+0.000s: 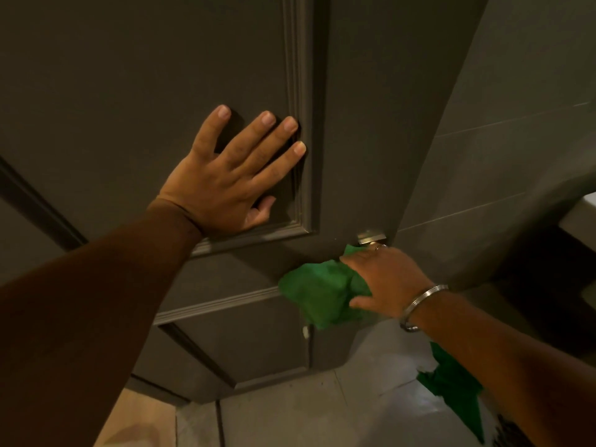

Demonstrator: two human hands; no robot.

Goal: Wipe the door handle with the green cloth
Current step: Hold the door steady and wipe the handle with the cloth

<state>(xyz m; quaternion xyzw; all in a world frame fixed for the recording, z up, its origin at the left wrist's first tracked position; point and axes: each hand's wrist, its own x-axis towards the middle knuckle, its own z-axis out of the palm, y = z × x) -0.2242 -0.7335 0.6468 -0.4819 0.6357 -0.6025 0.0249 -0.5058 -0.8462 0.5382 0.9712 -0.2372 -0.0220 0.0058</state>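
My left hand lies flat on the dark panelled door, fingers spread, holding nothing. My right hand is closed on the green cloth and presses it around the door handle near the door's edge. The handle itself is hidden under the cloth and hand; only its metal plate shows just above my fingers. A loose end of the cloth hangs down below my right forearm. A metal bangle sits on my right wrist.
A grey tiled wall stands to the right of the door's edge. Pale floor tiles lie below. A small metal latch or key shows on the door under the cloth. A dark opening lies at the far right.
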